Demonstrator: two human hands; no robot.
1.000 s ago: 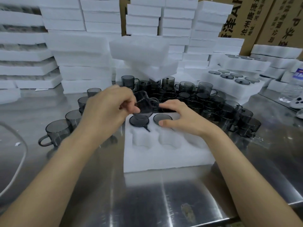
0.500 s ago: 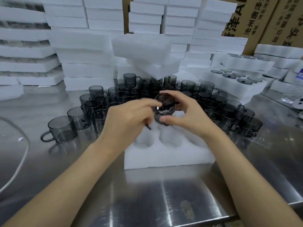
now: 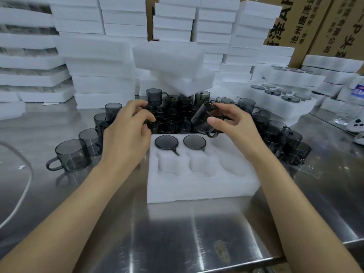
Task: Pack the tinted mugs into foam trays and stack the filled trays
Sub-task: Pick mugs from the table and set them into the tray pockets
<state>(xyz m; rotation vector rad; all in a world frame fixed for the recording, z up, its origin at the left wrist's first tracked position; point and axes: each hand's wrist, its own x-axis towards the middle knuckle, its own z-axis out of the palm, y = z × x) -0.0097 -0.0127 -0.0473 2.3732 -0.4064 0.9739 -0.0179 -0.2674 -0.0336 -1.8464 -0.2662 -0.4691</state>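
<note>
Carton (image 3: 307, 24) print reads "沧州唐泽". Right hand (image 3: 236, 126) fingers grip tilted mug (image 3: 202, 120); left hand (image 3: 128, 134) fingers loosely curled, empty.

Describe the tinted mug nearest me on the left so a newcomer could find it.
Start at the white pocketed foam tray in the middle of the shiny steel table. Left of it, find the smoky grey glass mug nearest the viewer. It ends the curved row of mugs, its handle sticking out left.
</note>
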